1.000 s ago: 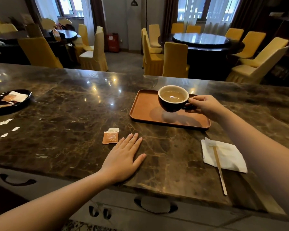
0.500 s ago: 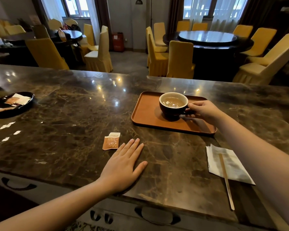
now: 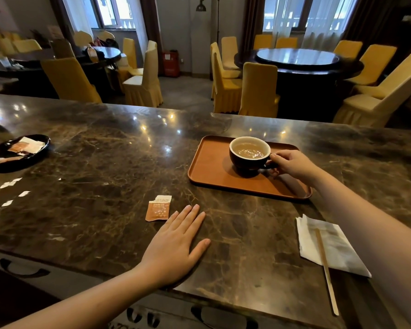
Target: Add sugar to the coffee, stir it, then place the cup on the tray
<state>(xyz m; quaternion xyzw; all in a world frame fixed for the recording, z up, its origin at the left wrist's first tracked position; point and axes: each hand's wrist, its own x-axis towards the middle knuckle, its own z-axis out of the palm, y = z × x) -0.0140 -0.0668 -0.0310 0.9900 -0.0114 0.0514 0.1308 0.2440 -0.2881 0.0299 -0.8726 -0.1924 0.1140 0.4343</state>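
Two hands: left (image 3: 176, 243) flat, spread (countertop); right (image 3: 292, 163) pinching cup (image 3: 247, 160) handle.

— Gleaming: polished brown marble countertop (image 3: 100, 210), glossy, veined, mirroring ceiling lights toward twelve o'clock.

— Looking matt and smooth: terracotta tray (image 3: 209, 172), possibly plastic or lacquered wood, hard to tell. Shining at its two o'clock: dark glazed ceramic cup (image 3: 247, 160), pale inside.

— Lying at four o'clock: soft, creased paper napkin (image 3: 337, 248), bearing a plain wooden stirrer (image 3: 326, 271).

— Glinting slightly: torn sugar sachet (image 3: 158, 208), paper or foil. At ten o'clock: glossy black dish (image 3: 33, 153).
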